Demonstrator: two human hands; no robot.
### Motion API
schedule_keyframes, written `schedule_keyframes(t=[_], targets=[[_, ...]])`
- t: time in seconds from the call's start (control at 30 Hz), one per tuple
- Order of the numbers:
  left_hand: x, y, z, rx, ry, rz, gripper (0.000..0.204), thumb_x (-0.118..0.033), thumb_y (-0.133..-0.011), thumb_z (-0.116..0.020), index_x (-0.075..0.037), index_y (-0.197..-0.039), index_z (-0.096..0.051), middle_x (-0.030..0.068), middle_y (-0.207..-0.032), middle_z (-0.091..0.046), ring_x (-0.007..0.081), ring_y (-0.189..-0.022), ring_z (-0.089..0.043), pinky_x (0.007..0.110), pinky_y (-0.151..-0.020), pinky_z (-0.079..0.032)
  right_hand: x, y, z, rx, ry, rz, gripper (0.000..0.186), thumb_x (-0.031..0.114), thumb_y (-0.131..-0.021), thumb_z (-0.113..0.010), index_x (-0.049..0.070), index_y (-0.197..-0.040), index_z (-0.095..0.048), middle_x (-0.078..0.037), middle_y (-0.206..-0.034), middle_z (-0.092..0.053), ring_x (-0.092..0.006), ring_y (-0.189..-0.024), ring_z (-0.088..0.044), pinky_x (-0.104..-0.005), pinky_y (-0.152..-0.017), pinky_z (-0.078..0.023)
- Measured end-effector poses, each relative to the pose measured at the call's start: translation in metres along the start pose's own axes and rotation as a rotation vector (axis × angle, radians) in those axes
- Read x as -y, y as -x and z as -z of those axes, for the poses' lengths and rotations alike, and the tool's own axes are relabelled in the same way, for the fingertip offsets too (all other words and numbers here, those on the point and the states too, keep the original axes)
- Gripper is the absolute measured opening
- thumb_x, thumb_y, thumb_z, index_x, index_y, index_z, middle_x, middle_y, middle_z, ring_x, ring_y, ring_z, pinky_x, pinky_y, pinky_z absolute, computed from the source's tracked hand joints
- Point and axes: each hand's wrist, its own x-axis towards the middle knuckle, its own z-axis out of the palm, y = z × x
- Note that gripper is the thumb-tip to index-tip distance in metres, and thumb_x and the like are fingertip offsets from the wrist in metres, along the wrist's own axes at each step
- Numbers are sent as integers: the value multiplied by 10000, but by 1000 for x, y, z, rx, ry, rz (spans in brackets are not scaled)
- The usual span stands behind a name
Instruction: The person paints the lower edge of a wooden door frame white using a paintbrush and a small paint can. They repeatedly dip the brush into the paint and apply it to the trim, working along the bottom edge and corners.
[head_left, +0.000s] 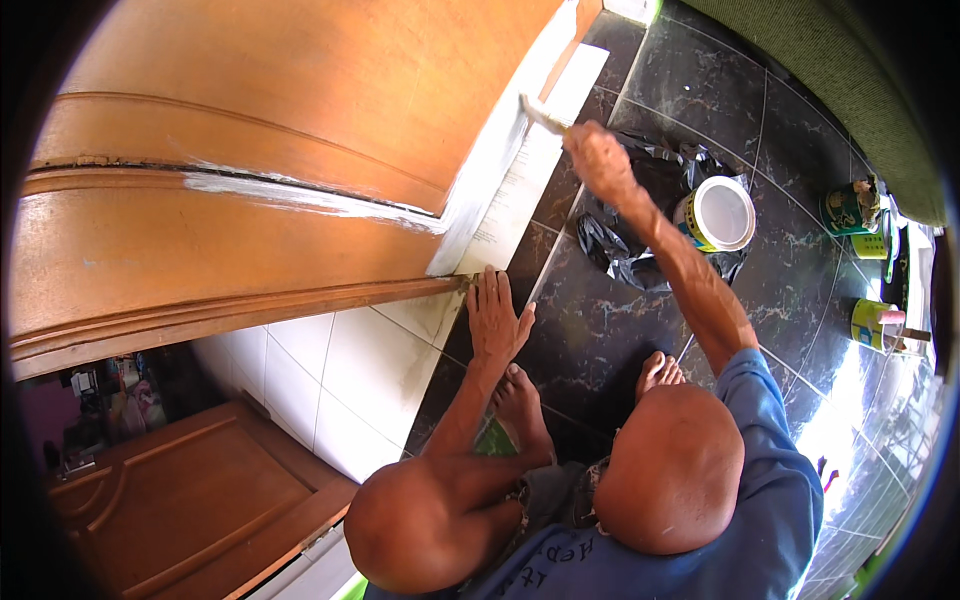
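Observation:
My right hand [600, 160] is closed round the handle of a paintbrush [545, 117], whose bristles touch the lower rail of a brown wooden door [300, 90]. White paint [475, 165] covers that strip, and a second white streak [310, 200] runs along a groove. Under the door's lower edge, on the floor, lies a long sheet of white paper [505, 215] with print on it. My left hand [494, 318] rests with fingers stretched out at the paper's near end, beside the door corner; it holds nothing.
An open can of white paint [722, 214] stands on a crumpled black plastic bag [625, 250] on dark tiles. Several cans, among them a green one [850, 208] and a yellow-green one [872, 325], stand at the right. A green curtain-like cloth [870, 90] hangs upper right.

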Motion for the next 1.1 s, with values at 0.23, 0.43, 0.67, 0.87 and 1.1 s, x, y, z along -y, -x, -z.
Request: schedule_keyframes(t=[0.23,0.43,0.67,0.87,1.1], targets=[[2,3,-6,-58,32,-27,767,-490,-881,-664,79,-1367,-496,298,-1387,-512,471,-1327,-441,583,-1155,-299,92,103,-11,280,-78,39,119,150,-956,-614,36,-938,-640,-157,-956,-631,-350,-781,-690,-452,-638,-580],[5,4,-9,-100,78,30,784,-500,-886,-655,82,-1381,-477,311,-1366,-516,494,-1309,-441,600,-1144,-305,100,102,-7,447,-23,182,95,123,-920,-621,57,-969,-669,-109,-995,-636,-313,-965,-665,-445,-787,-574],[8,5,-9,3,71,28,801,-514,-875,-659,82,-1376,-472,312,-1367,-514,490,-1308,-440,597,-1161,-278,30,38,-2,209,53,38,129,127,-976,-569,47,-972,-670,-158,-960,-659,-359,-839,-698,-459,-708,-578],[6,2,-8,-55,81,13,762,-504,-872,-664,75,-1340,-503,290,-1327,-544,478,-1296,-454,596,-1164,-275,34,54,-29,93,-129,-68,150,112,-981,-561,4,-1059,-630,-247,-981,-614,-445,-840,-662,-520,-733,-549],[4,1,-9,-138,113,14,720,-504,-894,-643,76,-1307,-534,279,-1323,-555,468,-1292,-464,599,-1139,-307,91,128,-48,425,-179,-33,152,90,-949,-591,-13,-1053,-629,-203,-1004,-596,-414,-954,-651,-479,-783,-543]])
